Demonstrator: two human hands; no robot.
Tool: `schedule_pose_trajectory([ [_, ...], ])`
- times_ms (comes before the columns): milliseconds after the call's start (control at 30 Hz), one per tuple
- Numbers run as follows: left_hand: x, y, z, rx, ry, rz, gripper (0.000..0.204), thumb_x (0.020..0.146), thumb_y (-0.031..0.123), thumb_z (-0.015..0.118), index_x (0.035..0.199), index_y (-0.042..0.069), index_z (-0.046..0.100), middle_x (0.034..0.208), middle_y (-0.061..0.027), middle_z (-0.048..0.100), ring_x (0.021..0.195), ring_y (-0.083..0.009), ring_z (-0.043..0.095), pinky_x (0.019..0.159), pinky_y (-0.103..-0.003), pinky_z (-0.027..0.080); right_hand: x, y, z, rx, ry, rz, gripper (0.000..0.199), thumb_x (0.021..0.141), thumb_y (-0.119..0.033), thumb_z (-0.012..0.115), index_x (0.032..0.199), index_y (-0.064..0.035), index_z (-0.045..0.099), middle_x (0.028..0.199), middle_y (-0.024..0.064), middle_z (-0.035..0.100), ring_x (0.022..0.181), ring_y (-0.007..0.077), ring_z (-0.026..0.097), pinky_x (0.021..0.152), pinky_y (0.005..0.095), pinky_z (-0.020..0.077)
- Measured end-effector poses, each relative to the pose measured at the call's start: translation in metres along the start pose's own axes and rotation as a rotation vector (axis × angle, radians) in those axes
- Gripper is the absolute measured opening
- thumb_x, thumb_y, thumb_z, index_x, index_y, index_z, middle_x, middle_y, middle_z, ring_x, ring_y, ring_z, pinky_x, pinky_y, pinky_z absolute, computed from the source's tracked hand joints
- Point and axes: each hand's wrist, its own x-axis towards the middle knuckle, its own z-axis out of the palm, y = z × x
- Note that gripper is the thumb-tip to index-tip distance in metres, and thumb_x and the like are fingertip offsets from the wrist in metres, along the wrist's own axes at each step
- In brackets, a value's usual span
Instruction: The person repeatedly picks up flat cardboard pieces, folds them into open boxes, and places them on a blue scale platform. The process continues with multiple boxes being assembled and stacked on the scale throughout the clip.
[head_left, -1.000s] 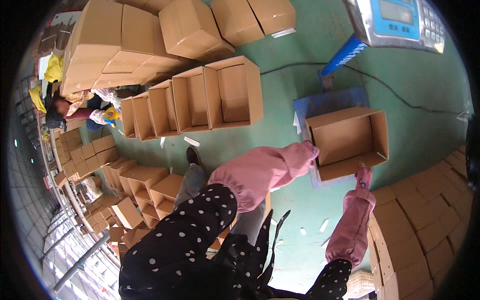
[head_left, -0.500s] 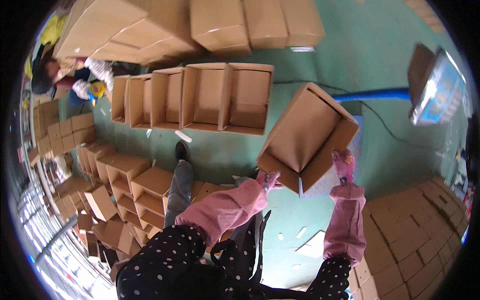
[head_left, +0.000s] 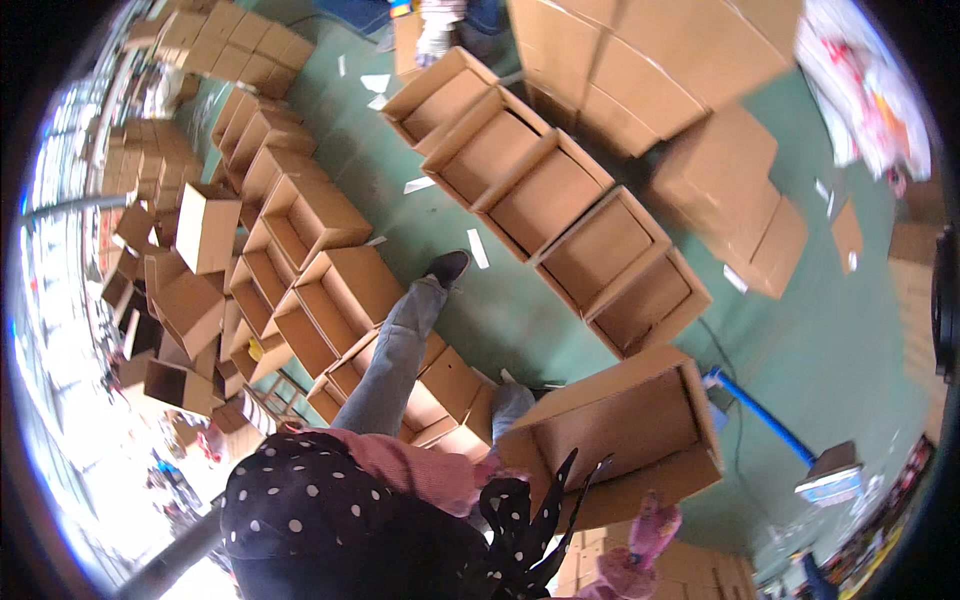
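An open, bottom-closed cardboard box (head_left: 600,395) is tilted in front of me, its hollow side facing up. My left hand (head_left: 488,472), in a pink glove, is at the box's left end; its fingers are blurred and partly hidden behind the dark polka-dot ties of my clothing. Against the near wall of the same box is my right hand (head_left: 655,525), in a pink flowered glove. The box is held between both hands. Just beyond it, a row of open cardboard boxes (head_left: 548,195) runs away to the upper left.
Stacked cartons (head_left: 640,75) stand behind the row. More open boxes (head_left: 335,290) are piled at left, beside my leg. A blue pole (head_left: 765,415) with a boxy end piece lies at right. Paper scraps (head_left: 478,249) litter the green floor. Another person's gloved hand (head_left: 435,40) shows at the top.
My view has turned, so the row now slants and the box sits lower. The held box has come close to the row's near end, with both hands still at it.
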Motion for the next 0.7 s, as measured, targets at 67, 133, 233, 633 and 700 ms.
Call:
schedule_pose_trajectory([
  [67, -0.013, -0.002, -0.015, -0.056, 0.033, 0.038, 0.039, 0.079, 0.021, 0.051, 0.11, -0.001, 0.042, 0.1, -0.0152, 0.052, 0.082, -0.0272, 0.056, 0.064, -0.038, 0.05, -0.009, 0.007, 0.025, -0.277, -0.251, -0.036, 0.004, 0.078, -0.009, 0.047, 0.078, -0.0058, 0.05, 0.084, 0.0073, 0.053, 0.069, 0.0191, 0.049, 0.059, 0.0266, 0.0412],
  [133, -0.021, 0.003, -0.028, -0.126, 0.069, 0.074, 0.038, 0.079, 0.02, 0.051, 0.109, -0.001, 0.043, 0.099, -0.015, 0.053, 0.081, -0.0266, 0.056, 0.065, -0.037, 0.05, -0.006, 0.025, 0.066, -0.406, -0.527, 0.086, 0.01, 0.077, -0.011, 0.045, 0.085, -0.0065, 0.051, 0.091, 0.0083, 0.054, 0.074, 0.0199, 0.051, 0.061, 0.0281, 0.0428],
  [233, -0.036, 0.026, -0.043, -0.282, 0.195, 0.16, 0.036, 0.079, 0.019, 0.051, 0.108, -0.001, 0.044, 0.096, -0.0147, 0.054, 0.08, -0.0257, 0.056, 0.066, -0.037, 0.05, -0.003, 0.049, 0.143, -1.659, -0.89, -0.516, 0.016, 0.076, -0.017, 0.048, 0.087, -0.0062, 0.052, 0.084, 0.0059, 0.056, 0.069, 0.0177, 0.052, 0.054, 0.0295, 0.0424],
  [633, -0.006, 0.201, -0.172, -1.368, 0.416, 0.608, 0.033, 0.079, 0.007, 0.051, 0.109, 0.001, 0.038, 0.11, -0.0189, 0.043, 0.093, -0.0336, 0.051, 0.07, -0.046, 0.051, -0.043, 0.225, 0.511, -1.738, -1.321, -1.217, 0.029, 0.078, -0.029, 0.047, 0.068, -0.0029, 0.054, 0.062, 0.0189, 0.054, 0.059, 0.0348, 0.054, 0.055, 0.0442, 0.0424],
  [700, 0.037, 0.216, -0.19, -1.374, 0.459, 0.677, 0.035, 0.078, 0.005, 0.05, 0.11, 0.001, 0.037, 0.107, -0.0178, 0.046, 0.091, -0.0318, 0.053, 0.068, -0.043, 0.052, -0.029, 0.259, 0.544, -1.837, -1.31, -1.247, 0.03, 0.077, -0.03, 0.046, 0.067, -0.0029, 0.054, 0.063, 0.019, 0.055, 0.06, 0.0345, 0.054, 0.056, 0.0438, 0.0428],
])
